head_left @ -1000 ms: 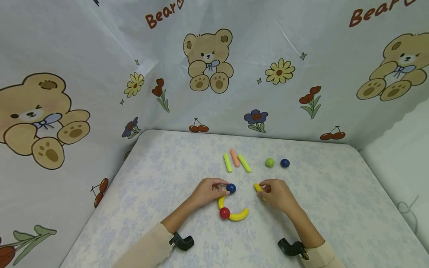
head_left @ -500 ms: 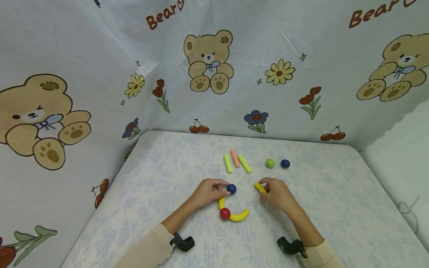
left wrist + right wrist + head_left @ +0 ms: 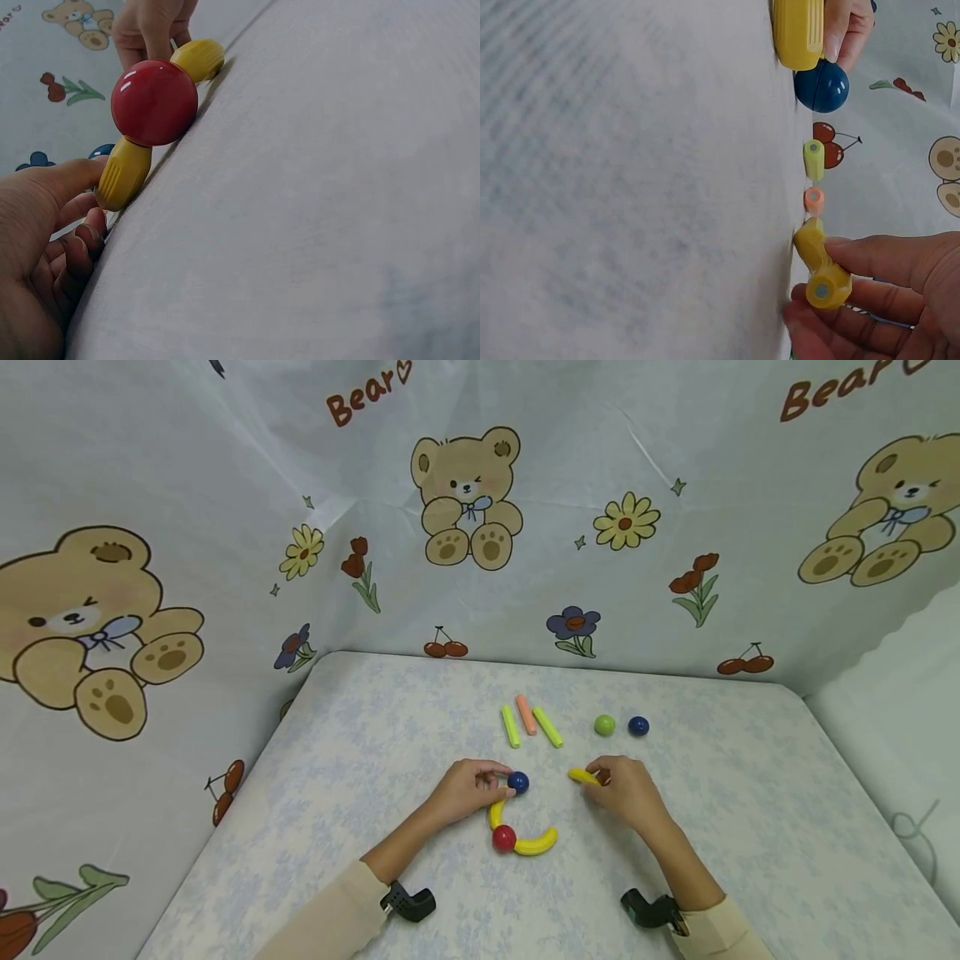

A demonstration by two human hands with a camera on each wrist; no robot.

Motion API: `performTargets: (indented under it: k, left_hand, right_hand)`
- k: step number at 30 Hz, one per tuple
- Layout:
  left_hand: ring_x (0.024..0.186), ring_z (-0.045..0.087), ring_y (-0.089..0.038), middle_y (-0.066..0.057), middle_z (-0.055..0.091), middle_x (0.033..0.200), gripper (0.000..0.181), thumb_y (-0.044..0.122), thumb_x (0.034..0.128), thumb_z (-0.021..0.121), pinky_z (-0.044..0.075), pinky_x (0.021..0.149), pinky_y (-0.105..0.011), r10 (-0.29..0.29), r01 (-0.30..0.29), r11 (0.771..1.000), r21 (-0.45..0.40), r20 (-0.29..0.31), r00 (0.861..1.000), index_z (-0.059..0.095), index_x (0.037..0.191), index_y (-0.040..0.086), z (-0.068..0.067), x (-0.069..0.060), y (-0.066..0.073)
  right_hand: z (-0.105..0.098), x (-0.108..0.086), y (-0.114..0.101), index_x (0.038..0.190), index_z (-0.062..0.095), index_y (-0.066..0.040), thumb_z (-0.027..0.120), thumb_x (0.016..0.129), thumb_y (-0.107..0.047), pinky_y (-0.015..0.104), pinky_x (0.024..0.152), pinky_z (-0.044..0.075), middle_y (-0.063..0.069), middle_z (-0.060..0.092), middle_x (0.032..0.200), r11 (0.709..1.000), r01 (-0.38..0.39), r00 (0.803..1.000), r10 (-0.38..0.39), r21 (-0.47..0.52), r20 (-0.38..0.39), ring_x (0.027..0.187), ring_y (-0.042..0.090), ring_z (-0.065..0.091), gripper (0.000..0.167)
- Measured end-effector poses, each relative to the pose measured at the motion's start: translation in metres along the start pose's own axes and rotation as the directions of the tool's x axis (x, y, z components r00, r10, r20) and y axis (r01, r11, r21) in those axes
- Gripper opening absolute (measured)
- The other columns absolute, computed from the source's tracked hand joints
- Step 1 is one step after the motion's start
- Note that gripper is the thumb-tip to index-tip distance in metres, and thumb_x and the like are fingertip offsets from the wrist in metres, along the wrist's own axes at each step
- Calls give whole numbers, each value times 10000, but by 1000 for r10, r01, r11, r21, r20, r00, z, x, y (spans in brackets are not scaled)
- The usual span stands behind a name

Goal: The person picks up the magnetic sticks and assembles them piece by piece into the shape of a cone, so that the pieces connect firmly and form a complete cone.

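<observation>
Left grip (image 3: 468, 789) is pinching the blue ball (image 3: 518, 782) by the red-and-yellow chain (image 3: 536, 843); right grip (image 3: 627, 789) is pinching a yellow piece (image 3: 582, 775), sitting apart, right of the ball. Probably joining; next move's likely needing piece-to-ball alignment.

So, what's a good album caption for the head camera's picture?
Left hand holds a shiny blue ball, right hand pinches a curved yellow rod.

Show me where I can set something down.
Head view: bare table right of the right grip; left of the left grip; below the red ball, between the wrist cameras. Crowded: beside the left grip, with the near blue ball, red ball and yellow pieces; also around the colored sticks.
</observation>
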State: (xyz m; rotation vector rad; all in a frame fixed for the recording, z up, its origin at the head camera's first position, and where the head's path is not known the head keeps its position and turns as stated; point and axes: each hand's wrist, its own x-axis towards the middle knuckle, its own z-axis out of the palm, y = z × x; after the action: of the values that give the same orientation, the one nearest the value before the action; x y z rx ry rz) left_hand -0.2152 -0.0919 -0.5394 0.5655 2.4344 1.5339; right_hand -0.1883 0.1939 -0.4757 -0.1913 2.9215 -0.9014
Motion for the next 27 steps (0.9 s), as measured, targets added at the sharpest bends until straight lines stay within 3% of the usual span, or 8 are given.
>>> performTargets:
  k: [12,27]
  left_hand:
    - [523,426,-74,51,641,732,298,332,879,820,330,478,-197,2,-2,1000,-8,1,1000,777,1134,184,-1,0,2]
    - [522,426,-69,52,639,730,295,330,882,818,330,478,-194,-2,2,1000,-5,2,1000,776,1138,188,0,0,2]
  right_hand:
    - [4,1,2,1064,775,-32,793,856,-69,363,645,541,48,723,891,999,-8,1000,8,-47,9,782,178,642,212]
    - [6,7,-10,1044,758,-5,775,877,-27,299,616,536,35,710,856,998,42,993,-48,53,105,744,137,622,169]
